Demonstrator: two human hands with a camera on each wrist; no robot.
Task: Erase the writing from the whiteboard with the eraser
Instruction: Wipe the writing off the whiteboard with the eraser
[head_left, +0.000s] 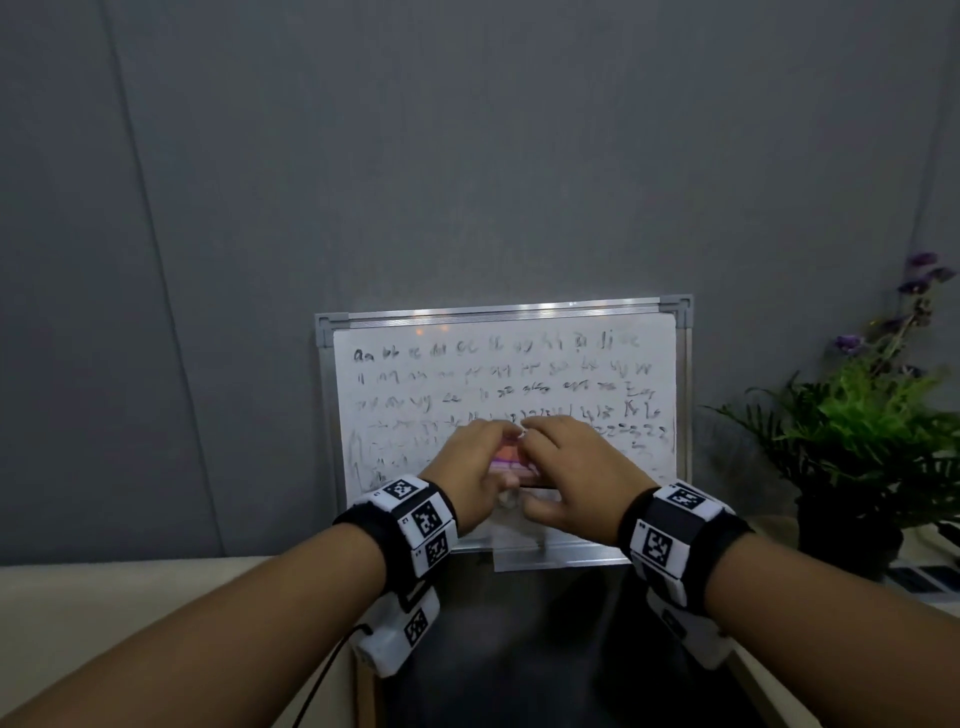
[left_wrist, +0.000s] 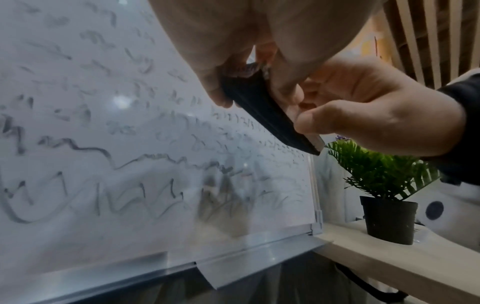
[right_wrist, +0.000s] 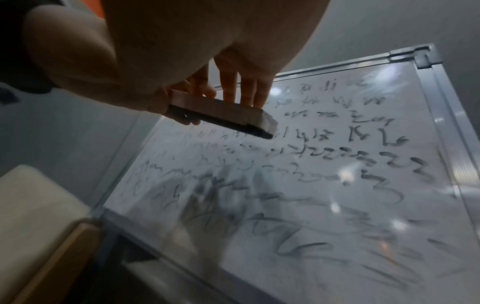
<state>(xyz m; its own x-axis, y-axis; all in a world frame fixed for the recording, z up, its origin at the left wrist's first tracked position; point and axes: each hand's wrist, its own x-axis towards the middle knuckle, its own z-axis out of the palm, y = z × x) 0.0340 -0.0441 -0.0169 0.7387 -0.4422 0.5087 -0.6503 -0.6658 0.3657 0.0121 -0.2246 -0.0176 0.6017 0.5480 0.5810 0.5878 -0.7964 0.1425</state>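
Note:
A whiteboard with a metal frame leans upright against the grey wall. Rows of black writing cover it, and the lower rows are smeared grey. Both hands hold one eraser in front of the board's lower middle. It has a pinkish top and a black felt face turned toward the board, seemingly a little off the surface. My left hand grips its left end and my right hand pinches its right end. In the right wrist view my right hand's fingers lie over the eraser.
A green potted plant with purple flowers stands at the right on a pale tabletop. A metal ledge runs along the board's bottom edge, with a dark gap below it. Another pale surface lies to the left.

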